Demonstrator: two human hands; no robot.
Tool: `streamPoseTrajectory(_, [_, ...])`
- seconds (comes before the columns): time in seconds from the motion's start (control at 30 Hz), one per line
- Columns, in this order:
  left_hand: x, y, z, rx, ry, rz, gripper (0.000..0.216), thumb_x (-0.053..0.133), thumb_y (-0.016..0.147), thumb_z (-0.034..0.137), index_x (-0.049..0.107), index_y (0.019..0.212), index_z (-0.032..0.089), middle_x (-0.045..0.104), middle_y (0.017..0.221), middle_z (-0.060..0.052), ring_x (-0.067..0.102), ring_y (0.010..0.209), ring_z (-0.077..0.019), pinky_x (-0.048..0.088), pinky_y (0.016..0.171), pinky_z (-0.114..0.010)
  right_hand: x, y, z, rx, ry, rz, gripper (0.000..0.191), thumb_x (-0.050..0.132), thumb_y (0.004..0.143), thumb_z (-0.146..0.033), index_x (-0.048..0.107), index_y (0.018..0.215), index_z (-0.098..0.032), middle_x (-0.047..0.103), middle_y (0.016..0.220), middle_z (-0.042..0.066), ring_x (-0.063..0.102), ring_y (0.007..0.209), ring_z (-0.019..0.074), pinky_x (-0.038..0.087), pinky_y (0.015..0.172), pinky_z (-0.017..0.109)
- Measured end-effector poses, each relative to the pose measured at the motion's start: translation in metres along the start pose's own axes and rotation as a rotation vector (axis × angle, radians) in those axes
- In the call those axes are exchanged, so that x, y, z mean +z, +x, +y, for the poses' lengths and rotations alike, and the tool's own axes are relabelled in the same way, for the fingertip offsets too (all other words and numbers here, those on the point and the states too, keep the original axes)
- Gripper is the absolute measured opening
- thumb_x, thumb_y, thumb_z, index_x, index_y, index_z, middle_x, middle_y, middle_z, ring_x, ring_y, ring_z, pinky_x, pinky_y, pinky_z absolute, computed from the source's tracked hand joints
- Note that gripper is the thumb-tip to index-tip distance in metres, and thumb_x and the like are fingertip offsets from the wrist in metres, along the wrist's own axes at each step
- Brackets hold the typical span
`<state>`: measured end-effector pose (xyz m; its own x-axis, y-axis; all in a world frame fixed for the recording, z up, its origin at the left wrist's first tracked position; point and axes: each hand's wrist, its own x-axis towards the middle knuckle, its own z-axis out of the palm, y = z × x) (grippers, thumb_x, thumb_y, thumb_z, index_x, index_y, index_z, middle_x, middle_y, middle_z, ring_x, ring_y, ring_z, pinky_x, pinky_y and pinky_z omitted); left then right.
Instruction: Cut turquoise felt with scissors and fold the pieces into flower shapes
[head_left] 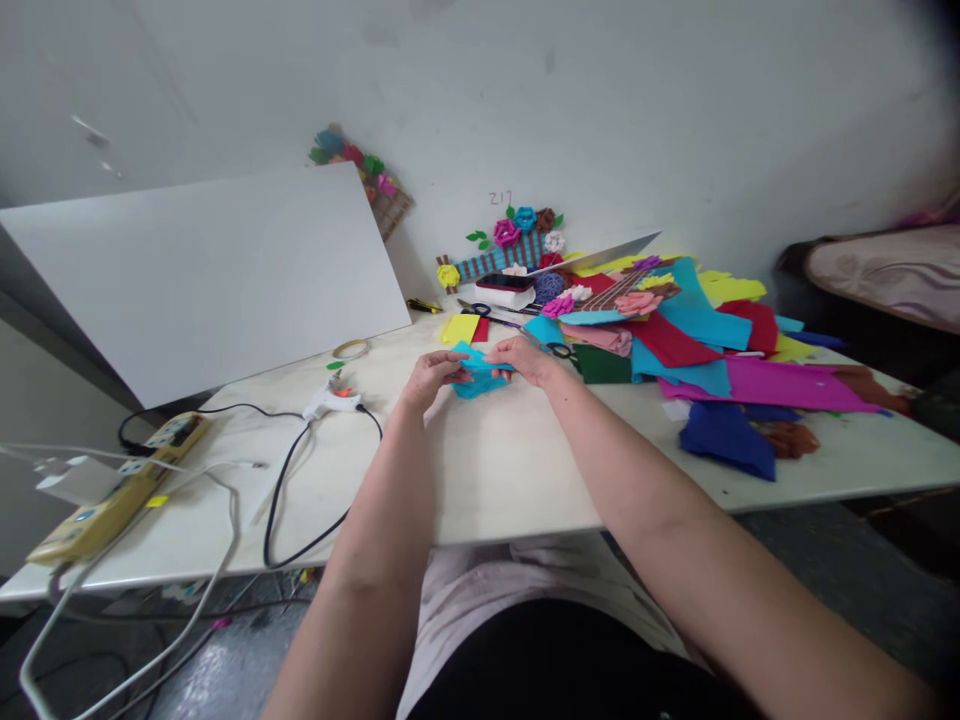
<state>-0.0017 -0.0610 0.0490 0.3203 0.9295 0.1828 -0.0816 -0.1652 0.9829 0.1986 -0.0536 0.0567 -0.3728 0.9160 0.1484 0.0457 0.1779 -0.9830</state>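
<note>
Both grips were closed on a turquoise piece (480,378). The left grip (431,375) pinched its left edge and the right grip (525,358) held its top from the other side, just above the surface (487,470). The work seemed about midway: the piece was already small and bunched into folds, yet showed no finished shape. It looked soft, matte and creased. A glue gun (330,402) lay left of the left grip. A pile of coloured sheets (697,345) lay right of the right grip.
</note>
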Motion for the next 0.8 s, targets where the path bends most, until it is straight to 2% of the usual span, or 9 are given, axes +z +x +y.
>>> streamPoseTrajectory(0.23, [0.0028,-0.0006,-0.0005,0.008,-0.029,0.043,0.031,0.068,0.060,0.025,0.067,0.086,0.009,0.068,0.064,-0.008,0.066,0.063,-0.0193,0.051,0.071,-0.033,0.0007,0.0001,0.0002,0.003,0.023,0.001,0.019,0.067,0.065,-0.025,0.056,0.054,-0.012,0.058,0.047,0.002,0.046,0.038,0.0075,0.034,0.035,0.018])
streamPoseTrajectory(0.57, [0.0038,-0.0001,-0.0007,-0.019,-0.104,0.091,0.028,0.062,0.059,0.023,0.064,0.083,0.008,0.067,0.063,-0.008,0.066,0.063,-0.0204,0.051,0.070,-0.034,0.0042,-0.0017,-0.0038,-0.030,-0.067,0.025,0.021,0.066,0.066,-0.026,0.056,0.054,-0.013,0.058,0.047,0.001,0.043,0.036,0.0058,0.033,0.036,0.018])
streamPoseTrajectory(0.7, [0.0048,0.0016,0.0014,-0.019,-0.123,0.121,0.034,0.059,0.064,0.035,0.063,0.084,0.009,0.064,0.063,-0.006,0.066,0.062,-0.0200,0.051,0.068,-0.034,0.0040,-0.0004,-0.0025,-0.052,-0.112,0.041,0.019,0.063,0.067,-0.025,0.055,0.055,-0.013,0.059,0.048,0.000,0.042,0.036,0.0052,0.033,0.037,0.018])
streamPoseTrajectory(0.8, [0.0071,0.0017,0.0026,-0.059,-0.007,0.161,0.041,0.061,0.066,0.047,0.062,0.083,0.010,0.062,0.061,-0.005,0.063,0.058,-0.0179,0.049,0.062,-0.030,0.0052,-0.0008,-0.0034,-0.058,-0.141,0.018,0.019,0.062,0.068,-0.025,0.055,0.056,-0.013,0.058,0.047,-0.001,0.041,0.036,0.0047,0.032,0.037,0.017])
